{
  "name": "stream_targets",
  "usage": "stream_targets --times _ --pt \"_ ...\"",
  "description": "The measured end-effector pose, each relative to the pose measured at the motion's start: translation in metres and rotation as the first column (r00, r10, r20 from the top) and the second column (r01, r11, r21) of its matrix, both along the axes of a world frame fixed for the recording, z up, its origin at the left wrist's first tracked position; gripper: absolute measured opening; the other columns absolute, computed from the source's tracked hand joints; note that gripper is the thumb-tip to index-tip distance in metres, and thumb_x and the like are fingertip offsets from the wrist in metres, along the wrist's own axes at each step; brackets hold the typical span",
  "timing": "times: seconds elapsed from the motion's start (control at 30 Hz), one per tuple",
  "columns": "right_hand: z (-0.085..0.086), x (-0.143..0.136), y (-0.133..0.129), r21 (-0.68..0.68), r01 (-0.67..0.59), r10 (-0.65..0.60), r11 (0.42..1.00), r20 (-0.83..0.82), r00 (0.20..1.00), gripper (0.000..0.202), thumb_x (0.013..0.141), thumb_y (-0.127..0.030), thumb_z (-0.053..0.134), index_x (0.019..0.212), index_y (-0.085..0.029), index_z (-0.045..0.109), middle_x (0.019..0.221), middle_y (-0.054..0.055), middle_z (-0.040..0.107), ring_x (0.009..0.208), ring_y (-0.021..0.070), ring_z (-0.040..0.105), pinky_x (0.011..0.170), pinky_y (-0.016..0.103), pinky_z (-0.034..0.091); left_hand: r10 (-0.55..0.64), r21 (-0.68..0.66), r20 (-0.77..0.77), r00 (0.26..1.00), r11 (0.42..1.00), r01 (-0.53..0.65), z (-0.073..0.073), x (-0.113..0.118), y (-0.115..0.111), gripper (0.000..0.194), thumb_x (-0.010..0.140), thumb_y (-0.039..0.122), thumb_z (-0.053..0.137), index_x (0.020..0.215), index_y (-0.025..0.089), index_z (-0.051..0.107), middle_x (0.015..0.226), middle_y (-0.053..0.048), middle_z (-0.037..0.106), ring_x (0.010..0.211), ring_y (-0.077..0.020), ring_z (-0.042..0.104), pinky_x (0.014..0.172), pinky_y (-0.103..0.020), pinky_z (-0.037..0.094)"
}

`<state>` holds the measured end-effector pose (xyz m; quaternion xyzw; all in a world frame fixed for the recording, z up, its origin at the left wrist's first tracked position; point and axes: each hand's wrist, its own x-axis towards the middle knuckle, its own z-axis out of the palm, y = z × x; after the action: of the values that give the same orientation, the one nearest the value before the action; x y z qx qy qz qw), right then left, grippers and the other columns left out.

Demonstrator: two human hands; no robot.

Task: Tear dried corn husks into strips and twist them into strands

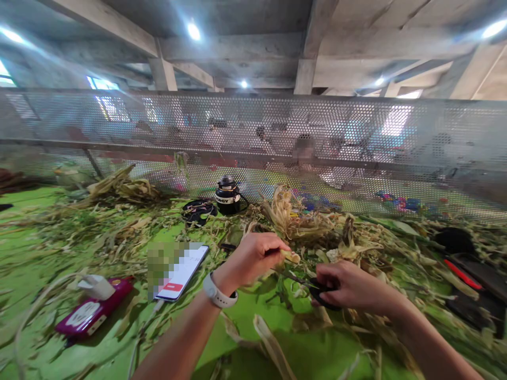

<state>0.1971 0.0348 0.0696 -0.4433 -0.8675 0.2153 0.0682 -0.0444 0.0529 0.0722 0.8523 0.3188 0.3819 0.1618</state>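
Note:
My left hand (255, 257), with a white watch (218, 293) on its wrist, is closed around a piece of pale yellow dried corn husk (292, 256), whose end sticks out past the fingers. Dark scissors (325, 300) are in my right hand (350, 285), fingers wrapped round the black handles. Their blades point left, just below the husk piece; whether they touch it I cannot tell. Under both hands, husk scraps and long strips (273, 340) lie on the green tabletop (237, 364).
To the left lie a lit phone (186, 274) with a cable and a purple power strip (93, 311) holding a white plug. A black jug (227, 196) stands behind. Husk heaps (291, 214) line a perforated metal screen (253, 121), with people beyond. A black-and-red object (463, 274) rests right.

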Motion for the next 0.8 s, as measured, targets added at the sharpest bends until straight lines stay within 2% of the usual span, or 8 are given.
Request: stream_targets --times 0.13,0.23,0.37,0.47,0.57,0.63,0.73,0.8 --pt "-0.003 -0.002 0.001 -0.017 -0.02 0.02 1.0 0.014 1.0 0.016 0.072 -0.032 0.062 0.068 -0.018 0.056 0.056 -0.005 0.05 0.051 0.008 0.037 0.048 0.02 0.026 0.031 -0.116 0.1 0.995 0.993 -0.019 0.0 -0.001 0.002 0.015 0.079 0.022 0.056 0.083 0.019 0.071 0.073 -0.004 0.069 0.063 -0.0133 0.058 0.06 -0.024 0.043" --pt "-0.011 -0.009 0.001 -0.007 -0.027 0.027 1.0 0.05 0.998 0.012 0.072 -0.029 0.059 0.077 -0.018 0.062 0.063 -0.002 0.059 0.055 0.0107 0.047 0.051 0.02 0.031 0.106 -0.262 0.255 0.961 0.964 -0.037 -0.003 -0.002 0.006 0.019 0.078 0.032 0.059 0.076 0.017 0.071 0.067 -0.004 0.066 0.057 -0.0126 0.054 0.053 -0.023 0.04" --pt "-0.026 -0.022 0.002 0.065 0.015 -0.022 0.998 0.113 0.993 0.032 0.067 -0.032 0.061 0.097 -0.021 0.066 0.094 0.005 0.066 0.081 0.0193 0.061 0.069 0.024 0.04 0.201 -0.504 0.373 0.906 0.864 0.016 -0.006 -0.003 0.012 0.024 0.074 0.039 0.063 0.07 0.016 0.067 0.057 -0.001 0.059 0.048 -0.0097 0.048 0.044 -0.02 0.034" --pt "-0.037 -0.03 0.002 0.12 0.045 -0.07 0.992 0.208 0.976 0.038 0.065 -0.036 0.063 0.101 -0.022 0.066 0.107 0.007 0.062 0.082 0.0215 0.062 0.068 0.026 0.041 0.199 -0.619 0.395 0.897 0.779 0.1 -0.007 -0.001 0.014 0.025 0.072 0.04 0.065 0.066 0.016 0.064 0.057 0.0 0.059 0.047 -0.0091 0.049 0.042 -0.019 0.033" --pt "-0.044 -0.033 0.002 0.145 0.053 -0.093 0.988 0.289 0.953 0.028 0.066 -0.033 0.063 0.091 -0.022 0.069 0.089 0.007 0.068 0.073 0.0219 0.063 0.059 0.025 0.037 0.16 -0.645 0.401 0.902 0.749 0.154 -0.008 0.001 0.014 0.023 0.07 0.038 0.067 0.065 0.016 0.065 0.057 0.001 0.057 0.046 -0.0078 0.047 0.043 -0.019 0.035" --pt "-0.047 -0.033 0.004 0.091 0.039 -0.064 0.995 0.282 0.957 0.022 0.067 -0.03 0.063 0.086 -0.022 0.07 0.073 0.004 0.069 0.068 0.0207 0.062 0.055 0.024 0.034 0.138 -0.655 0.383 0.914 0.738 0.163 -0.009 0.002 0.013 0.022 0.069 0.038 0.068 0.068 0.015 0.067 0.057 0.001 0.056 0.046 -0.0073 0.044 0.044 -0.019 0.036" --pt "-0.043 -0.028 0.007 -0.014 0.019 -0.016 1.0 0.155 0.988 0.019 0.069 -0.026 0.06 0.085 -0.022 0.071 0.068 0.001 0.068 0.063 0.0168 0.06 0.054 0.022 0.034 0.115 -0.669 0.318 0.941 0.73 0.137 -0.012 0.003 0.013 0.026 0.071 0.039 0.066 0.077 0.014 0.069 0.058 0.001 0.056 0.047 -0.0075 0.043 0.045 -0.019 0.035" --pt "-0.035 -0.024 0.008 -0.035 0.049 -0.05 0.998 -0.027 0.998 0.021 0.072 -0.024 0.056 0.087 -0.019 0.07 0.068 0.001 0.067 0.06 0.0146 0.057 0.054 0.022 0.035 0.091 -0.658 0.264 0.96 0.745 0.11 -0.017 0.006 0.013 0.03 0.073 0.04 0.063 0.081 0.013 0.068 0.059 0.001 0.056 0.049 -0.0081 0.043 0.047 -0.02 0.035"
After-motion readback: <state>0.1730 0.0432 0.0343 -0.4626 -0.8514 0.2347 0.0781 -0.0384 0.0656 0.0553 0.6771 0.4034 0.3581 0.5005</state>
